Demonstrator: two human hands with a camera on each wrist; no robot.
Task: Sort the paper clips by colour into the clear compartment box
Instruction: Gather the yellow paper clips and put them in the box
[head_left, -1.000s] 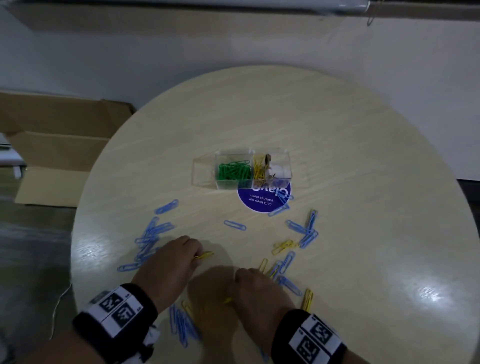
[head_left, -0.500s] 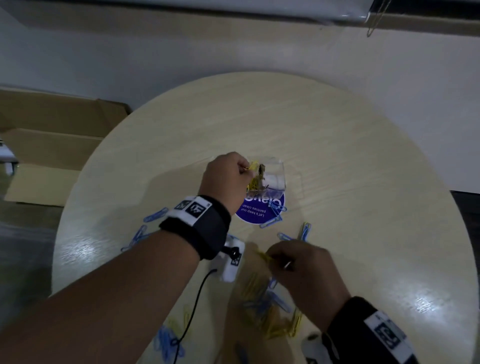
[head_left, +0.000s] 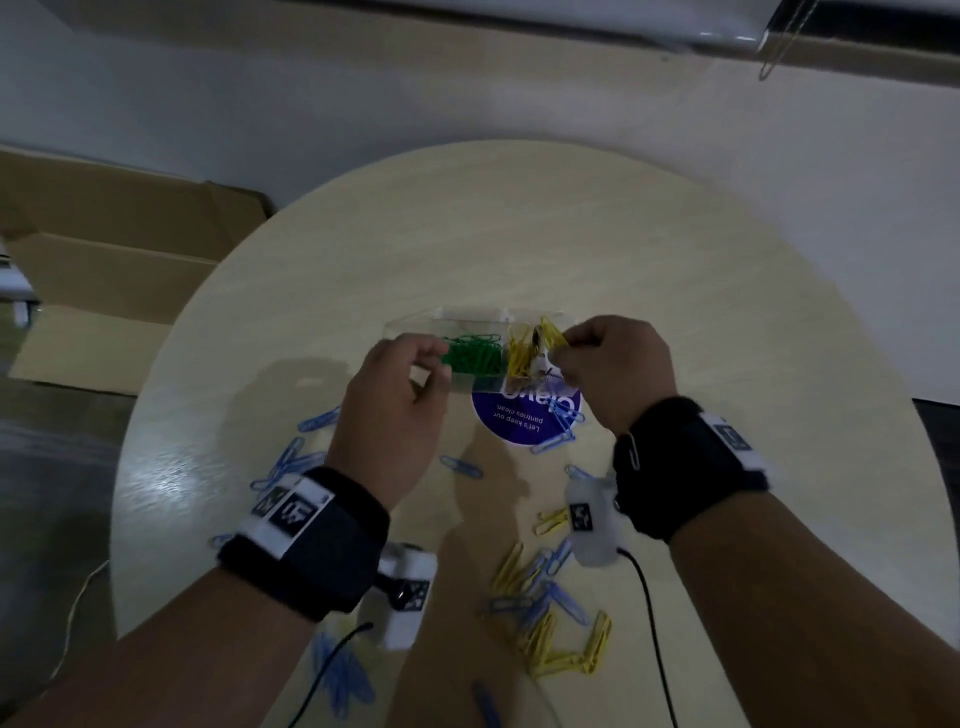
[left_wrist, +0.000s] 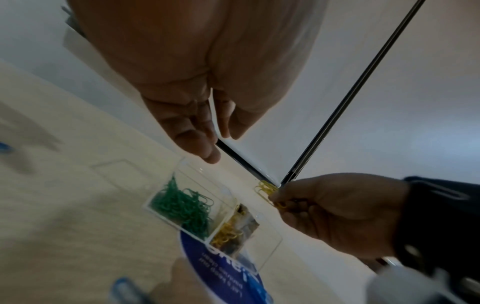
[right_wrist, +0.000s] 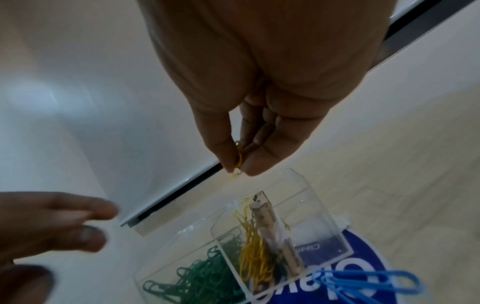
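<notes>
The clear compartment box (head_left: 415, 332) stands mid-table. Green clips (head_left: 472, 356) fill one compartment and yellow clips (head_left: 517, 358) the one to its right. My right hand (head_left: 558, 345) hovers just above the yellow compartment (right_wrist: 254, 253). In the right wrist view, thumb and finger pinch yellow clips (right_wrist: 239, 156) there. My left hand (head_left: 436, 361) hangs over the box's left end with relaxed fingers (left_wrist: 205, 148), holding nothing. Loose yellow clips (head_left: 550, 644) and blue clips (head_left: 296, 457) lie on the table nearer me.
A round blue sticker (head_left: 524, 421) lies partly under the box. More blue clips (right_wrist: 363, 281) sit at its right. A flattened cardboard box (head_left: 119, 270) lies off the round table's left edge (head_left: 124, 467). Wrist-camera cables (head_left: 654, 623) trail over the near side.
My right hand rose from the table to the box, carrying yellow clips. The left hand, which was at the yellow compartment with a clip, has drawn back left and is empty.
</notes>
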